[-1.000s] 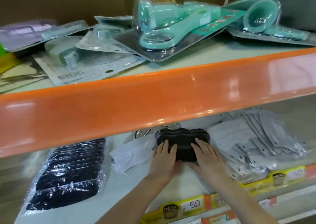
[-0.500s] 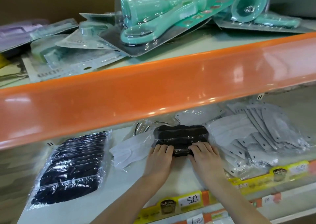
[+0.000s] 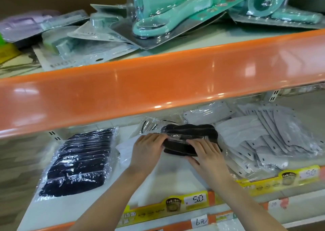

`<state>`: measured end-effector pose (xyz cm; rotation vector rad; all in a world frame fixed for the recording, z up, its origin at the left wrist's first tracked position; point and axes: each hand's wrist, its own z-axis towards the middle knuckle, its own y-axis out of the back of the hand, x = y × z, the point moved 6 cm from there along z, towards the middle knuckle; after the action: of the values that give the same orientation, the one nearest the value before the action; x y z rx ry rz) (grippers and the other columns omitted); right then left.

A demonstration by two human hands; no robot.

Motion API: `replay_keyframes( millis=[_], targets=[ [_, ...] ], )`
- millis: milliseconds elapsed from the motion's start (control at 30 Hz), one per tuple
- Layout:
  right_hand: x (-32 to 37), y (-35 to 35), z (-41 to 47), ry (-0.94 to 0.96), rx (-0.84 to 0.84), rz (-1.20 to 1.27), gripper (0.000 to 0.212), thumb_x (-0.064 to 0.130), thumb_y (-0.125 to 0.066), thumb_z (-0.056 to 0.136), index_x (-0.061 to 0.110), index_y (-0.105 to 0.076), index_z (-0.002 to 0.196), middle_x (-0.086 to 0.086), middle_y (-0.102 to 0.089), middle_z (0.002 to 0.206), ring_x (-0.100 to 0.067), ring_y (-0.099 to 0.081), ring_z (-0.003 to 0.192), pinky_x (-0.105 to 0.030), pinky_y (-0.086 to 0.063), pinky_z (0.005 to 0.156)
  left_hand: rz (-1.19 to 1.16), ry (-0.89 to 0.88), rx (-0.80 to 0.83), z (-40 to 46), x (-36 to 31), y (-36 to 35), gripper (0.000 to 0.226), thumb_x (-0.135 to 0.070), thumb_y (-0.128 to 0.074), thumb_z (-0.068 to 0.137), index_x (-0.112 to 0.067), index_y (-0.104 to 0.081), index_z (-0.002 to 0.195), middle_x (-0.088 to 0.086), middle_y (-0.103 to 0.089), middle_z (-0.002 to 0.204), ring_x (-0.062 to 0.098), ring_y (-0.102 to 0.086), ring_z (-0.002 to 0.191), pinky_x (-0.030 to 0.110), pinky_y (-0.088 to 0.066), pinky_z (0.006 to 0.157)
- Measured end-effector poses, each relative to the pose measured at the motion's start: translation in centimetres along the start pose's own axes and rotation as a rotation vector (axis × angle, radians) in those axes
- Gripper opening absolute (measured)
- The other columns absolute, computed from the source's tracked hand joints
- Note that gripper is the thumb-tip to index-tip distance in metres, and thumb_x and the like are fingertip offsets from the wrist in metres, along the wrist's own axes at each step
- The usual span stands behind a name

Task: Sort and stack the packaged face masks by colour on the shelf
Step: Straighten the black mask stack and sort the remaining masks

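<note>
A small stack of black packaged masks point(image 3: 190, 132) lies in the middle of the lower shelf point(image 3: 168, 181). My left hand point(image 3: 147, 151) grips its left end and my right hand point(image 3: 205, 153) grips its right end, fingers curled over the near edge. To the left lies a neat stack of dark navy packaged masks point(image 3: 80, 162). White packaged masks point(image 3: 124, 148) lie partly under my left hand. A fanned heap of grey and white packaged masks point(image 3: 270, 137) fills the right side. More white masks point(image 3: 209, 114) sit behind the black stack.
The orange front lip of the upper shelf point(image 3: 158, 88) overhangs the lower shelf and hides its back. On the upper shelf lie teal blister-packed items point(image 3: 167, 14). Yellow price labels point(image 3: 193, 200) run along the lower shelf's front edge.
Both hands slid from flat on top of the black stack toward its near edge and ends, and now grip it. The camera view shifted slightly.
</note>
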<state>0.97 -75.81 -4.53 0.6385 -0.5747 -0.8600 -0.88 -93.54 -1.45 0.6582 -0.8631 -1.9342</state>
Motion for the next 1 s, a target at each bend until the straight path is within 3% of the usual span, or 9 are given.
replay_keyframes(
  millis=[67,167,267,367,533,633,833,1000],
  targets=[
    [0.9,-0.2,0.7,0.007,0.024,0.025,0.03,0.031,-0.051,0.083,0.018,-0.053,0.11,-0.001,-0.064,0.104,-0.02,-0.06,0.095,-0.035,-0.05,0.08,-0.018,-0.02,-0.031,-0.2,0.8,1.4,0.03,-0.015,-0.05,0.073,-0.018,-0.072,0.093,-0.005,-0.072,0.084,0.018,-0.068,0.076,0.028,-0.053,0.063],
    [2.5,-0.7,2.1,0.011,0.042,0.07,0.027,0.019,-0.044,0.077,0.016,-0.059,0.099,-0.001,-0.064,0.096,-0.02,-0.061,0.085,-0.029,-0.046,0.077,0.004,-0.065,-0.105,-1.0,2.0,3.2,0.028,-0.011,-0.053,0.076,-0.017,-0.073,0.094,-0.005,-0.071,0.083,0.016,-0.067,0.077,0.027,-0.053,0.06],
    [4.5,-1.4,3.4,0.03,0.05,0.102,0.022,0.019,-0.046,0.081,0.014,-0.064,0.094,0.001,-0.063,0.092,-0.018,-0.058,0.082,-0.023,-0.036,0.074,0.026,-0.088,-0.19,-2.4,3.5,4.9,0.017,-0.014,-0.053,0.089,-0.018,-0.068,0.097,-0.003,-0.07,0.082,0.017,-0.067,0.076,0.028,-0.054,0.058],
    [6.9,-2.2,4.3,0.077,0.053,0.149,0.022,0.018,-0.047,0.083,0.013,-0.065,0.096,0.001,-0.063,0.091,-0.019,-0.057,0.082,-0.025,-0.035,0.073,0.07,-0.077,-0.264,-4.1,5.2,6.5,0.03,-0.02,-0.044,0.1,-0.013,-0.072,0.091,-0.002,-0.07,0.079,0.016,-0.066,0.074,0.026,-0.053,0.06],
    [11.9,-4.3,5.2,0.187,0.037,0.236,0.02,0.013,-0.046,0.086,0.016,-0.055,0.103,-0.002,-0.063,0.093,-0.019,-0.054,0.086,-0.028,-0.04,0.075,0.137,0.039,-0.262,-7.0,9.5,8.9,0.022,-0.016,-0.056,0.091,-0.006,-0.074,0.083,0.001,-0.071,0.082,0.019,-0.067,0.078,0.028,-0.054,0.065],
    [14.7,-5.6,5.5,0.241,0.047,0.229,0.023,0.014,-0.046,0.086,0.014,-0.063,0.101,-0.001,-0.064,0.095,-0.019,-0.058,0.086,-0.03,-0.046,0.073,0.155,0.064,-0.231,-8.8,11.9,10.1,0.02,-0.017,-0.058,0.09,-0.008,-0.074,0.085,0.0,-0.072,0.086,0.018,-0.066,0.082,0.03,-0.054,0.067],
    [19.7,-8.7,5.5,0.28,0.161,0.242,0.038,0.002,-0.058,0.067,0.014,-0.068,0.102,0.0,-0.066,0.101,-0.019,-0.056,0.093,-0.027,-0.037,0.08,0.112,0.144,-0.272,-12.4,16.0,12.8,0.017,-0.014,-0.059,0.088,-0.008,-0.075,0.086,-0.001,-0.072,0.089,0.015,-0.062,0.085,0.031,-0.051,0.07],
    [22.8,-10.3,4.5,0.249,0.24,0.308,0.038,0.011,-0.042,0.08,0.016,-0.068,0.106,0.003,-0.064,0.105,-0.013,-0.05,0.098,-0.024,-0.034,0.084,0.093,0.173,-0.252,-15.5,17.7,14.2,0.018,-0.012,-0.056,0.089,-0.006,-0.073,0.087,-0.001,-0.071,0.09,0.016,-0.061,0.085,0.029,-0.05,0.071]
  ],
)
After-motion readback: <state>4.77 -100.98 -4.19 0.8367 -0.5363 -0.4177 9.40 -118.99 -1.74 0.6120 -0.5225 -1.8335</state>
